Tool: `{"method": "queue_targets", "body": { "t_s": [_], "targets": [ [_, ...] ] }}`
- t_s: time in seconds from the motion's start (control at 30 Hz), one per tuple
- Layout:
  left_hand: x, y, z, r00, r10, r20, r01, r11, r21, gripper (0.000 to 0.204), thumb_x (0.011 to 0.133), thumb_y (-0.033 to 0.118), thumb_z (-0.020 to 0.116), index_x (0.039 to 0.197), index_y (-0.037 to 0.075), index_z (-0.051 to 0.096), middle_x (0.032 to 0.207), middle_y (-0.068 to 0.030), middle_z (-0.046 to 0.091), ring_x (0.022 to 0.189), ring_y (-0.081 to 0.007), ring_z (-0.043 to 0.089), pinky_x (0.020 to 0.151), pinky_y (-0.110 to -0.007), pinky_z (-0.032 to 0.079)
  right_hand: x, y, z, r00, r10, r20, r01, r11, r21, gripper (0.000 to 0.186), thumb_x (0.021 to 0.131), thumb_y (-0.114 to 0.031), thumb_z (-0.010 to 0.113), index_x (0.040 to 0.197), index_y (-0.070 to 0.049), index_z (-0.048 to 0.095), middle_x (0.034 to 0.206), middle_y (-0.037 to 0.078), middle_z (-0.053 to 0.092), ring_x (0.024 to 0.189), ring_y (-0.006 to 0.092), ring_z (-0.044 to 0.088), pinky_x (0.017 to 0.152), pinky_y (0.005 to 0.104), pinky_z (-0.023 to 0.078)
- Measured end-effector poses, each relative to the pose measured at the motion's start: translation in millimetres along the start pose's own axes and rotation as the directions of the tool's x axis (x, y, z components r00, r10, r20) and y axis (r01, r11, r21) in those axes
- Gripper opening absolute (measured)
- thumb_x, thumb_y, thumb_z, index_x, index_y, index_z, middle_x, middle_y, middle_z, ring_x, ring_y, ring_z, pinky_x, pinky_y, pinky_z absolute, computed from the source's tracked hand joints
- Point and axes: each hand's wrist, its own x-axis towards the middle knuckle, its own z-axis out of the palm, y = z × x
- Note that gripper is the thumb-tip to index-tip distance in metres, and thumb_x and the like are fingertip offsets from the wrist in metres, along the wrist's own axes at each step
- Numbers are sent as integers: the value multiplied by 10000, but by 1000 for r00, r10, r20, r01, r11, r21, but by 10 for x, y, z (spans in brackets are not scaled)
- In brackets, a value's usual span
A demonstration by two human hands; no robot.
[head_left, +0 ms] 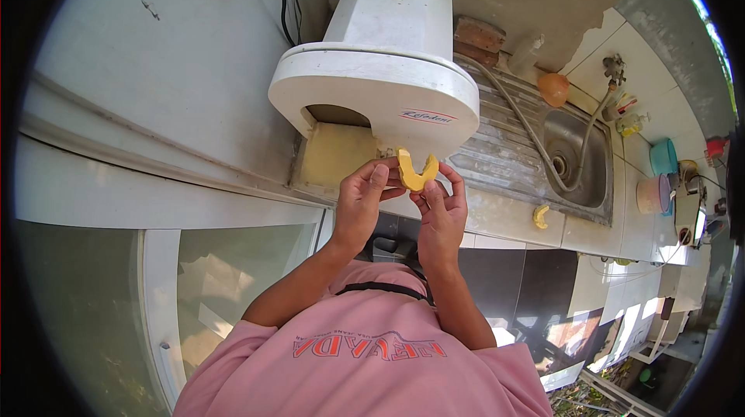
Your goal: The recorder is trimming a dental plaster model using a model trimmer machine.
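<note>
Between my two hands is a yellow U-shaped dental cast (417, 180), its open side facing away from me. My left hand (362, 201) pinches its left arm with thumb and fingers. My right hand (441, 219) grips the curved end and right side, thumb uppermost. Just beyond the cast stands a white model trimmer (388, 83) with a rounded hood and a dark opening at its left front. Under that opening lies a pale yellow, residue-coated surface (334, 155). A second yellow dental cast (541, 217) rests on the tiled counter edge, to the right of my hands.
At right is a steel sink (601, 184) with a ribbed drainboard (497, 138) and a hose (518, 103) running into the basin. An orange bowl (553, 89), a teal cup (663, 156) and a pink tub (653, 194) stand around it. A glazed white-framed panel (159, 293) is at left.
</note>
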Motion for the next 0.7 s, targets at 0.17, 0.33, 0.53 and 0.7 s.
{"method": "queue_targets", "body": {
  "t_s": [0.17, 0.33, 0.53, 0.7],
  "targets": [
    [-20, -45, 292, 988, -18, 153, 32, 996, -88, 350, 903, 140, 599, 1224, 49, 496, 997, -71, 624, 895, -130, 631, 786, -262, 541, 14, -220, -291, 992, 123, 35, -125, 991, 47, 343, 933, -133, 540, 1250, -12, 488, 949, 65, 606, 802, 81, 571, 777, 234, 480],
    [-46, -96, 331, 996, -54, 77, 64, 989, -133, 273, 880, 117, 625, 1120, 40, 522, 954, -58, 617, 778, -100, 616, 695, -238, 539, 11, -283, -360, 978, 117, 171, -99, 989, -110, 314, 935, -153, 549, 1203, 10, 534, 936, 58, 609, 790, 88, 572, 761, 226, 486],
    [-30, -67, 57, 991, 101, -87, -91, 989, 118, 233, 849, 132, 668, 1016, 30, 543, 912, -39, 617, 764, -91, 587, 683, -221, 481, 79, -39, -265, 956, 42, 291, 83, 911, -405, 270, 936, -158, 553, 1121, 38, 568, 961, 63, 616, 821, 107, 586, 748, 241, 499],
    [40, 29, -248, 979, 107, -173, -87, 989, 120, 244, 854, 150, 669, 1024, 14, 558, 940, -44, 629, 853, -105, 595, 796, -242, 467, 169, 169, 62, 943, 108, 315, 28, 916, -400, 272, 943, -179, 548, 1082, 52, 574, 948, 68, 624, 801, 106, 594, 725, 245, 506]
  ]
}}
